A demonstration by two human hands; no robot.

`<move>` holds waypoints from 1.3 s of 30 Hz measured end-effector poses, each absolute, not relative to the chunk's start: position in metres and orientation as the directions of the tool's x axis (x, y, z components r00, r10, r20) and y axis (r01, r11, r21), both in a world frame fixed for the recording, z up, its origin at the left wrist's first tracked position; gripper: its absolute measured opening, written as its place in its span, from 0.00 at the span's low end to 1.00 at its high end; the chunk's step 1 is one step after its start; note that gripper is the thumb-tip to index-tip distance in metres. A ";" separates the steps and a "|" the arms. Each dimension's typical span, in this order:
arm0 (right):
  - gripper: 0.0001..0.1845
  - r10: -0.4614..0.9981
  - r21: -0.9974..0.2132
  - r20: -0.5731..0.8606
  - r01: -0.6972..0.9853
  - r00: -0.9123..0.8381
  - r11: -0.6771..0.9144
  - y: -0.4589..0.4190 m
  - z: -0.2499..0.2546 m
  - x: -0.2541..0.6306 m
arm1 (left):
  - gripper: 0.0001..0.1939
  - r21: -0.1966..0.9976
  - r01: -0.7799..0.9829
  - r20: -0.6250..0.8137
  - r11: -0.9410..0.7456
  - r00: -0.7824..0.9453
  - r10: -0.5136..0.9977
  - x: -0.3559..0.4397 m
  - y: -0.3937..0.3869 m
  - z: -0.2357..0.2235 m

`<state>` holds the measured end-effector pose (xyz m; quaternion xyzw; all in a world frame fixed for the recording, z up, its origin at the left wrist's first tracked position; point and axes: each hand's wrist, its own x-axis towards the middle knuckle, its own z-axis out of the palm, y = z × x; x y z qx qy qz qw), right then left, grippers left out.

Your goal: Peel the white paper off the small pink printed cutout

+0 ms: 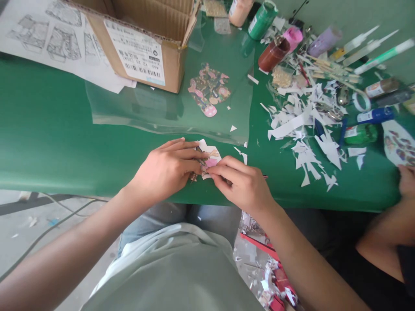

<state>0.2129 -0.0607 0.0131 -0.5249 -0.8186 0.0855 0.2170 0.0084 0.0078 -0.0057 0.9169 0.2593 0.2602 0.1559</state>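
Observation:
My left hand (168,168) and my right hand (241,183) meet at the near edge of the green table (48,134). Both pinch a small printed paper cutout (210,157), white with pink and brown parts. The fingers of both hands are closed on it and cover its lower half. A thin dark tool seems to poke out by my right hand's far side, too hidden to name. Farther back a pile of colourful stickers (209,88) lies on a clear plastic sheet (162,112).
An open cardboard box (145,52) stands at the back left on printed paper sheets (42,36). White paper scraps (304,125), bottles, tubes and pens crowd the right side. Another person's hand (407,181) rests at the right edge.

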 end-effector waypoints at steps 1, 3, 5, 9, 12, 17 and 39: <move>0.13 0.897 -0.371 0.263 0.821 -0.355 0.434 -0.061 0.013 0.213 | 0.17 0.421 0.392 0.394 -0.818 0.733 0.555 0.008 0.008 -0.005; 0.13 0.896 -0.362 0.261 0.824 -0.359 0.436 -0.061 0.013 0.213 | 0.17 0.425 0.394 0.390 -0.815 0.733 0.558 0.008 0.008 -0.005; 0.13 0.891 -0.339 0.269 0.830 -0.365 0.443 -0.061 0.013 0.213 | 0.17 0.428 0.398 0.388 -0.811 0.730 0.563 0.009 0.008 -0.005; 0.12 0.883 -0.298 0.284 0.841 -0.374 0.452 -0.061 0.012 0.212 | 0.18 0.425 0.404 0.394 -0.810 0.723 0.567 0.009 0.007 -0.005; 0.13 0.879 -0.260 0.282 0.851 -0.385 0.457 -0.061 0.012 0.211 | 0.18 0.419 0.408 0.391 -0.811 0.726 0.566 0.009 0.007 -0.006; 0.12 0.870 -0.149 0.253 0.871 -0.424 0.468 -0.064 0.019 0.208 | 0.18 0.374 0.386 0.417 -0.843 0.742 0.525 0.008 0.007 -0.007; 0.11 0.933 -0.173 0.281 0.945 -0.224 0.279 -0.094 0.024 0.197 | 0.14 0.349 0.400 0.427 -0.847 0.737 0.524 0.009 0.005 -0.007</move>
